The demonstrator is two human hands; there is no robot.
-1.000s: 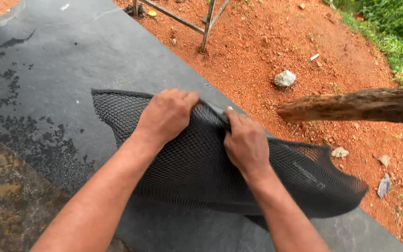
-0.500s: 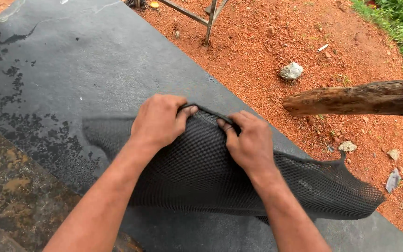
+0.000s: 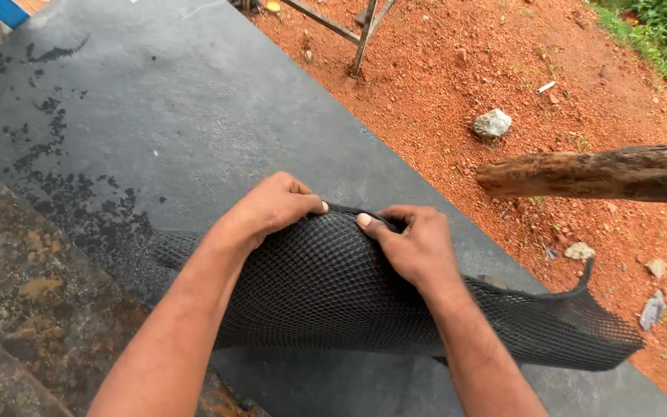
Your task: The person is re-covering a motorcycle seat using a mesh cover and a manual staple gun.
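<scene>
Hands on black mesh (image 3: 326,297) (seemingly gripped).

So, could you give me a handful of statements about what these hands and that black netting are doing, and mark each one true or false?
1. Both hands, the left hand and the right hand, grip the black mesh. True.
2. The mesh lies on a dark grey slab. True.
3. The ground beside the slab is covered in snow. False: it is bare red soil.
4. A log lies on the soil to the right. True.
5. The mesh is bright yellow. False: it is black.
6. One end of the mesh hangs past the slab's edge over the soil. True.
</scene>
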